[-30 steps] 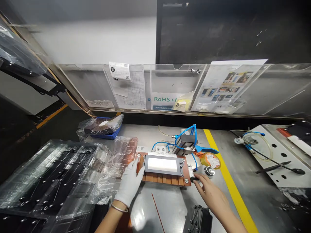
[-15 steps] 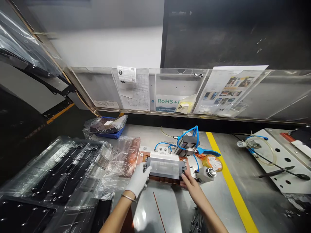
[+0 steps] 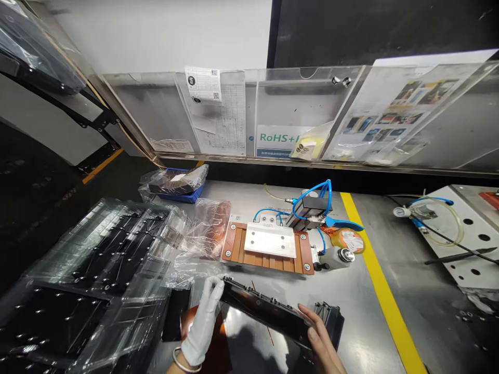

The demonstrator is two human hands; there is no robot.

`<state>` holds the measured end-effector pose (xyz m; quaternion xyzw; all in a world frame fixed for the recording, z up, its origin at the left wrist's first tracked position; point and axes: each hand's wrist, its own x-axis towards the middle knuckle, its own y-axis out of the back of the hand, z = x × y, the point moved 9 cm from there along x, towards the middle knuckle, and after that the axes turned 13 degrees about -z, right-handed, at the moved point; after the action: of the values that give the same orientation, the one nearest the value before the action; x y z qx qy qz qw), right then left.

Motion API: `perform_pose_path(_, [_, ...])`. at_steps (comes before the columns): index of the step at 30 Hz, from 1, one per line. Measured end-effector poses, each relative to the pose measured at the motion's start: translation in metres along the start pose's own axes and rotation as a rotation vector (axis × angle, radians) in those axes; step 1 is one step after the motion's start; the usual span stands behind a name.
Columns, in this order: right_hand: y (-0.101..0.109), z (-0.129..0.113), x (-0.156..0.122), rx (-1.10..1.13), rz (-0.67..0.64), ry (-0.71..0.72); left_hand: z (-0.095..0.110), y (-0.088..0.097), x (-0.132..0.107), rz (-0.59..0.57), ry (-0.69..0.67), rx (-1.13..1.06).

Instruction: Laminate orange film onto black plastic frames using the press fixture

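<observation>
A long, glossy black panel (image 3: 268,314) with small metal fittings along its upper edge is held slanted over the metal bench, its right end lower. My left hand (image 3: 206,317), in a white glove, grips the panel's left end between thumb and fingers. Bare, my right hand (image 3: 320,337) is closed around the right end. Just beyond the panel sits a brown fixture (image 3: 268,263) with a silver plate (image 3: 270,240) on top. Behind my right hand, another black part (image 3: 334,322) with metal fittings lies on the bench, partly hidden.
Black panels in clear plastic trays (image 3: 113,259) fill the left side. A pneumatic cylinder (image 3: 312,210) with blue tubes, an orange tape roll (image 3: 348,240) and a bottle (image 3: 337,258) stand right of the fixture. Farther right is a white perforated box (image 3: 468,223).
Both hands have lifted the panel off the fixture and brought it nearer, tilting it so a glossy black face shows. The fixture's silver plate is now uncovered. The view has shifted.
</observation>
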<state>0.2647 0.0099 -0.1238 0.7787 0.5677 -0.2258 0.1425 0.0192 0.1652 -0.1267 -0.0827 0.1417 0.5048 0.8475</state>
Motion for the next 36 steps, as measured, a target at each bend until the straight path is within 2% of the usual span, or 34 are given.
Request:
perform_pose_path(4, [-0.015, -0.016, -0.004, -0.083, -0.101, -0.028, 0.037, 0.003, 0.003, -0.044, -0.062, 0.116])
perform_pose_path(7, [-0.012, -0.028, -0.007, -0.154, -0.026, 0.059, 0.09, 0.011, -0.006, 0.076, -0.28, 0.474])
perform_pose_path(8, [-0.011, -0.031, -0.007, -0.191, 0.011, 0.093, 0.111, 0.004, -0.013, 0.092, -0.391, 0.641])
perform_pose_path(9, [-0.011, -0.033, -0.008, -0.228, 0.045, 0.12, 0.127, -0.01, -0.02, 0.051, -0.489, 0.795])
perform_pose_path(10, [-0.011, -0.035, -0.008, -0.262, 0.071, 0.137, 0.137, -0.03, -0.026, -0.051, -0.554, 0.925])
perform_pose_path(12, [-0.015, -0.035, -0.006, -0.308, 0.087, 0.147, 0.136, -0.076, -0.034, -0.343, -0.567, 1.112])
perform_pose_path(14, [-0.022, -0.036, -0.005, -0.331, 0.089, 0.154, 0.118, -0.115, -0.038, -0.54, -0.496, 1.28])
perform_pose_path(17, [-0.032, -0.041, -0.006, -0.351, 0.106, 0.177, 0.085, -0.154, -0.038, -0.645, -0.433, 1.473])
perform_pose_path(19, [-0.036, -0.044, -0.009, -0.356, 0.121, 0.182, 0.069, -0.165, -0.036, -0.672, -0.42, 1.511])
perform_pose_path(21, [-0.036, -0.045, -0.012, -0.345, 0.137, 0.178, 0.065, -0.162, -0.033, -0.666, -0.412, 1.517])
perform_pose_path(23, [-0.031, -0.045, -0.016, -0.326, 0.169, 0.176, 0.071, -0.148, -0.028, -0.648, -0.401, 1.542])
perform_pose_path(26, [-0.023, -0.047, -0.023, -0.309, 0.213, 0.17, 0.079, -0.115, -0.012, -0.665, -0.29, 1.625])
perform_pose_path(29, [-0.019, -0.043, -0.026, -0.293, 0.22, 0.109, 0.075, -0.076, 0.004, -0.674, -0.073, 1.75])
perform_pose_path(31, [-0.019, -0.042, -0.026, -0.284, 0.211, 0.091, 0.073, -0.059, 0.008, -0.648, -0.018, 1.811])
perform_pose_path(33, [-0.02, -0.042, -0.025, -0.271, 0.197, 0.104, 0.075, -0.057, 0.006, -0.646, -0.073, 1.819])
perform_pose_path(36, [-0.023, -0.04, -0.023, -0.236, 0.172, 0.107, 0.077, -0.066, -0.003, -0.674, -0.167, 1.793])
